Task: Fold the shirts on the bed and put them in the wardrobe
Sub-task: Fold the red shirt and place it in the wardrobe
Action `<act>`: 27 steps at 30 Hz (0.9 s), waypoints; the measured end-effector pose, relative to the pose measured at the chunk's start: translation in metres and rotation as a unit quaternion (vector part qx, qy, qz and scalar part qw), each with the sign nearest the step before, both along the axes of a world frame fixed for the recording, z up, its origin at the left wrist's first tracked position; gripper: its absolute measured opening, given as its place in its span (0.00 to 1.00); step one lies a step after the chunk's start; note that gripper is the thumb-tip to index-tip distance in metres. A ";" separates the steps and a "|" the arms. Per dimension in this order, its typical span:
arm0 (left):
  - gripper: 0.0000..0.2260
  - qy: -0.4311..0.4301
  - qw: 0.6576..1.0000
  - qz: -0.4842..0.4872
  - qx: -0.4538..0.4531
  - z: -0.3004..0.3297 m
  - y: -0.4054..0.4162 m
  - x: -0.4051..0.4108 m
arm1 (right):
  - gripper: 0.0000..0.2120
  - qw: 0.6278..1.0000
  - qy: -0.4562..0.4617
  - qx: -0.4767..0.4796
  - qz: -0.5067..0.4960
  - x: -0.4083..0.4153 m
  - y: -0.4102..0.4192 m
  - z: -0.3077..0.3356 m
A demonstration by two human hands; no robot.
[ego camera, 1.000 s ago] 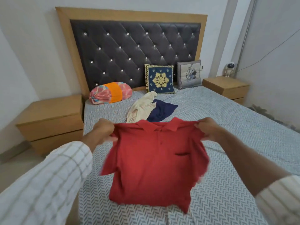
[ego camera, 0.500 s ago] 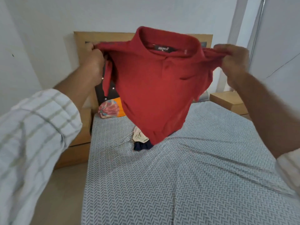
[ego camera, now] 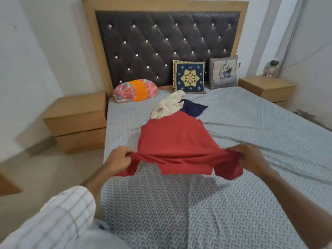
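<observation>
The red shirt lies spread over the grey herringbone bedsheet at mid-bed, plain back side up, its far hem reaching toward the headboard and its near edge raised off the sheet. The fabric is solid red with no visible print; both short sleeves hang loose below the lifted shoulder line. The left hand grips the left shoulder with fingers curled round bunched cloth; the right hand grips the right shoulder likewise. Just beyond the far hem lie a crumpled cream shirt and a navy shirt, touching each other. A pink-and-orange bolster, a blue embroidered cushion and a grey cushion rest against the tufted dark headboard. Wooden nightstands flank the bed.
</observation>
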State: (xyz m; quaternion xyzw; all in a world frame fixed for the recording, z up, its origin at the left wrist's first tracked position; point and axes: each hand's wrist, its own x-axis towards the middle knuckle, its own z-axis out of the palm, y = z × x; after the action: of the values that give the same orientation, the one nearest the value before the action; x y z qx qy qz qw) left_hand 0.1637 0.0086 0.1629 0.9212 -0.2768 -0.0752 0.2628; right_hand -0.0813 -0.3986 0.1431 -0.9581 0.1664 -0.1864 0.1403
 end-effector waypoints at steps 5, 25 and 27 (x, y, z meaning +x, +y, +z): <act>0.16 0.090 0.991 -0.055 0.082 -0.079 0.023 -0.056 | 0.27 0.991 0.124 0.041 -0.033 -0.057 0.029 -0.078; 0.18 -0.137 0.908 -0.333 0.214 -0.148 0.010 -0.164 | 0.21 0.982 0.085 -0.109 0.132 -0.129 0.140 -0.160; 0.14 -0.075 0.902 -0.361 0.225 -0.146 -0.007 -0.173 | 0.22 0.970 0.136 -0.101 0.175 -0.127 0.153 -0.171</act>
State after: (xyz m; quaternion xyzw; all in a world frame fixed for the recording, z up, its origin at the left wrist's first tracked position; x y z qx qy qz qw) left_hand -0.0091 0.0012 0.0173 0.7954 -0.5854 -0.1561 -0.0182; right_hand -0.2083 -0.2458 -0.0282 -0.9978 -0.0066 -0.0431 0.0490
